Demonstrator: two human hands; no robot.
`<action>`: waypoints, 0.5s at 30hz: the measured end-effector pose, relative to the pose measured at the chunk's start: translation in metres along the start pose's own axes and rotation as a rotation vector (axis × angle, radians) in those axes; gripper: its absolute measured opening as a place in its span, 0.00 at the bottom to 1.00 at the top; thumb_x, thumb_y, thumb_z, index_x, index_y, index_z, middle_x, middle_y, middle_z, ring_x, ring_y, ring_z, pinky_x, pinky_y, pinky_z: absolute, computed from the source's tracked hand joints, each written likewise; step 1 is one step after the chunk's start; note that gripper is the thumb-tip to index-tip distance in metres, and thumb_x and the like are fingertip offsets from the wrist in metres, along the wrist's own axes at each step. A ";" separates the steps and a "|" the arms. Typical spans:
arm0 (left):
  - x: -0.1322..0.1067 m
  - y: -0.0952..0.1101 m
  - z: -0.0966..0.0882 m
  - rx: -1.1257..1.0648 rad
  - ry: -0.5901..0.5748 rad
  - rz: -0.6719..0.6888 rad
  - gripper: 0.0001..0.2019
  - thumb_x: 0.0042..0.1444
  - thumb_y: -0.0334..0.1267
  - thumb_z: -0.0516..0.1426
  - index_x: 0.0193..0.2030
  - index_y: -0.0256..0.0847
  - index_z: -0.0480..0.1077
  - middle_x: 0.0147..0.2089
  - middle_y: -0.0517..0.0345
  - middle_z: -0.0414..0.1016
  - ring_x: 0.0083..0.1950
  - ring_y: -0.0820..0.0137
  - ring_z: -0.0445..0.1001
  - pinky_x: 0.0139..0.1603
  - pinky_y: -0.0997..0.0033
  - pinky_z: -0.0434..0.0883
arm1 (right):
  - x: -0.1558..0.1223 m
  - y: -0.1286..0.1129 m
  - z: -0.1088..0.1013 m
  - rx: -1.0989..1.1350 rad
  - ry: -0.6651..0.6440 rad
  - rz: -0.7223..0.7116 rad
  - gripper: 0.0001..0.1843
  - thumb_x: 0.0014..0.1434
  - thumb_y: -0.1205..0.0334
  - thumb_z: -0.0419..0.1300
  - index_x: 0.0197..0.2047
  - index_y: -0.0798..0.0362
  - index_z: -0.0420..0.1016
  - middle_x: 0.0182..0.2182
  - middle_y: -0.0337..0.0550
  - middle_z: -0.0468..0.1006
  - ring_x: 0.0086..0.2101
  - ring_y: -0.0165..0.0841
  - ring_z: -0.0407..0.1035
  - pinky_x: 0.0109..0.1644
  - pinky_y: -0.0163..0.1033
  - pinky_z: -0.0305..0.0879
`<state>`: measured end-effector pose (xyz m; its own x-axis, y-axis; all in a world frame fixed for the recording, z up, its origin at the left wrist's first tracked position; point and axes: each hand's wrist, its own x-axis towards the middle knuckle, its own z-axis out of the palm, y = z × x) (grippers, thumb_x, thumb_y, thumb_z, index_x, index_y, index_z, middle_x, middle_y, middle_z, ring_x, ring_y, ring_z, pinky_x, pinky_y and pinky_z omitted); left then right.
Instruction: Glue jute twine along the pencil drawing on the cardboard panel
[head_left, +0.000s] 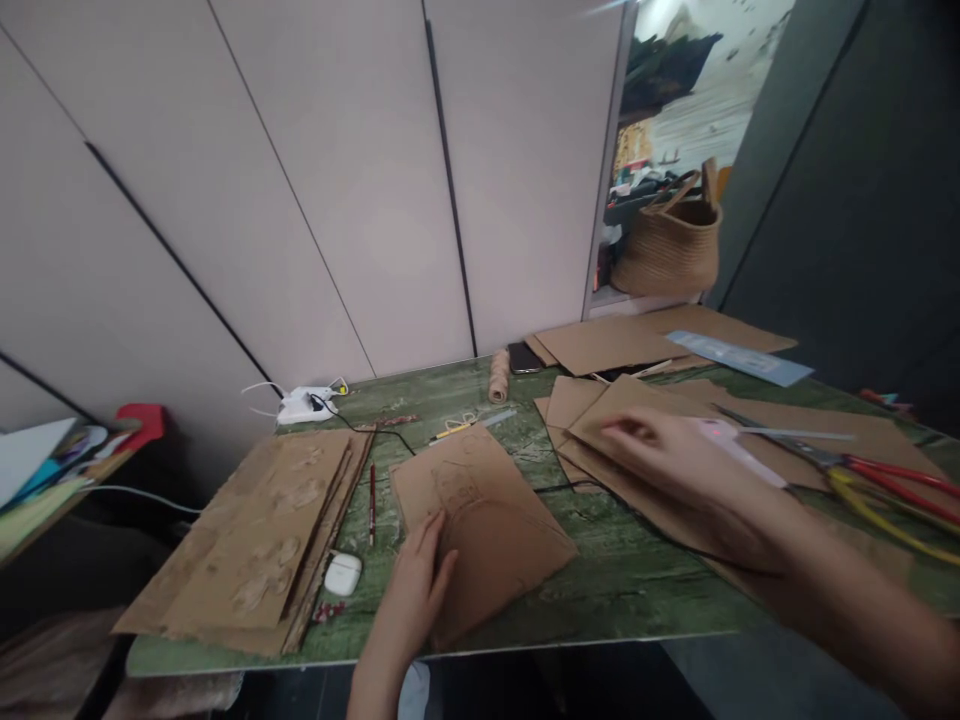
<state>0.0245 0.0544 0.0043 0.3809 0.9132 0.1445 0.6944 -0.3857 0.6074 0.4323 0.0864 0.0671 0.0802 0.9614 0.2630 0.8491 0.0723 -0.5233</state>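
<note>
My left hand (417, 592) lies flat, fingers together and stretched out, on the left edge of a curved brown cardboard piece (499, 545) with pencil lines drawn on it, near the table's front edge. My right hand (679, 462) reaches out over a pile of cardboard sheets (600, 400) on the right and is smeared by motion. A white tool with a pink glow (739, 450) lies right beside its fingers; I cannot tell whether the hand grips it.
A stack of cardboard (255, 540) lies on the left of the green table (630, 575). Around it are a red pencil (371, 498), a white case (343, 574), a power strip (304, 405) and a twine roll (499, 376). Red- and yellow-handled cutters (889, 492) lie on the right, a woven basket (671, 248) behind.
</note>
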 end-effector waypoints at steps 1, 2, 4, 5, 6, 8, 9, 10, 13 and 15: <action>-0.003 -0.003 0.003 0.006 0.002 -0.010 0.24 0.67 0.43 0.49 0.68 0.40 0.61 0.70 0.44 0.64 0.71 0.56 0.62 0.71 0.47 0.60 | 0.007 -0.018 0.016 0.137 -0.123 -0.165 0.19 0.66 0.51 0.52 0.47 0.52 0.79 0.44 0.51 0.81 0.42 0.40 0.75 0.47 0.41 0.69; -0.005 -0.005 0.006 0.010 0.011 -0.018 0.25 0.67 0.44 0.49 0.69 0.40 0.61 0.70 0.43 0.64 0.71 0.56 0.62 0.71 0.46 0.60 | 0.015 -0.035 0.033 0.212 -0.182 -0.314 0.17 0.66 0.54 0.52 0.47 0.53 0.78 0.44 0.50 0.81 0.44 0.40 0.74 0.50 0.43 0.69; -0.007 -0.011 0.012 0.010 0.046 -0.019 0.25 0.68 0.43 0.49 0.69 0.39 0.60 0.70 0.42 0.63 0.72 0.56 0.61 0.71 0.45 0.60 | 0.029 -0.061 0.066 0.203 -0.279 -0.555 0.14 0.64 0.63 0.54 0.49 0.52 0.77 0.47 0.50 0.78 0.49 0.39 0.71 0.55 0.45 0.66; -0.008 -0.013 0.014 0.006 0.067 -0.014 0.25 0.68 0.43 0.48 0.69 0.40 0.60 0.70 0.42 0.63 0.72 0.56 0.62 0.71 0.45 0.60 | 0.035 -0.070 0.080 0.146 -0.323 -0.643 0.15 0.62 0.67 0.56 0.51 0.51 0.77 0.49 0.50 0.76 0.51 0.40 0.69 0.57 0.46 0.65; -0.009 -0.014 0.016 0.001 0.084 -0.008 0.25 0.68 0.42 0.48 0.69 0.40 0.60 0.70 0.43 0.63 0.71 0.56 0.62 0.71 0.45 0.60 | 0.040 -0.077 0.092 0.088 -0.354 -0.713 0.16 0.60 0.70 0.58 0.51 0.51 0.77 0.51 0.50 0.75 0.53 0.41 0.67 0.58 0.49 0.64; -0.010 -0.016 0.019 -0.003 0.099 0.001 0.24 0.68 0.41 0.48 0.69 0.41 0.60 0.70 0.43 0.64 0.72 0.57 0.62 0.71 0.45 0.60 | 0.044 -0.086 0.108 0.039 -0.390 -0.785 0.15 0.56 0.72 0.62 0.46 0.50 0.78 0.53 0.51 0.73 0.56 0.43 0.65 0.60 0.52 0.62; -0.011 -0.017 0.020 0.000 0.100 0.002 0.24 0.68 0.41 0.48 0.69 0.40 0.60 0.70 0.43 0.64 0.72 0.57 0.62 0.71 0.45 0.60 | 0.045 -0.089 0.111 0.032 -0.399 -0.810 0.12 0.56 0.72 0.63 0.43 0.51 0.79 0.54 0.51 0.73 0.57 0.44 0.64 0.61 0.52 0.60; -0.011 -0.017 0.021 0.005 0.098 0.003 0.24 0.68 0.41 0.48 0.69 0.40 0.60 0.70 0.43 0.64 0.71 0.57 0.62 0.71 0.45 0.60 | 0.044 -0.090 0.111 0.032 -0.404 -0.834 0.09 0.56 0.71 0.64 0.40 0.51 0.79 0.55 0.51 0.72 0.58 0.44 0.63 0.62 0.53 0.59; -0.014 -0.014 0.019 0.022 0.090 0.004 0.24 0.68 0.41 0.48 0.68 0.39 0.61 0.69 0.42 0.65 0.71 0.57 0.63 0.71 0.45 0.61 | 0.038 -0.090 0.102 0.027 -0.409 -0.884 0.05 0.58 0.71 0.62 0.36 0.52 0.77 0.49 0.48 0.77 0.57 0.42 0.64 0.67 0.57 0.51; -0.016 -0.009 0.016 0.026 0.086 0.006 0.23 0.68 0.41 0.48 0.68 0.39 0.62 0.68 0.42 0.66 0.70 0.57 0.65 0.70 0.45 0.62 | 0.032 -0.085 0.091 0.044 -0.431 -0.856 0.06 0.60 0.71 0.60 0.37 0.51 0.76 0.38 0.42 0.79 0.47 0.37 0.70 0.69 0.58 0.47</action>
<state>0.0214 0.0411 -0.0162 0.3325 0.9183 0.2150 0.7085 -0.3937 0.5857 0.3146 0.1350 0.0460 -0.7647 0.5921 0.2544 0.5094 0.7972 -0.3240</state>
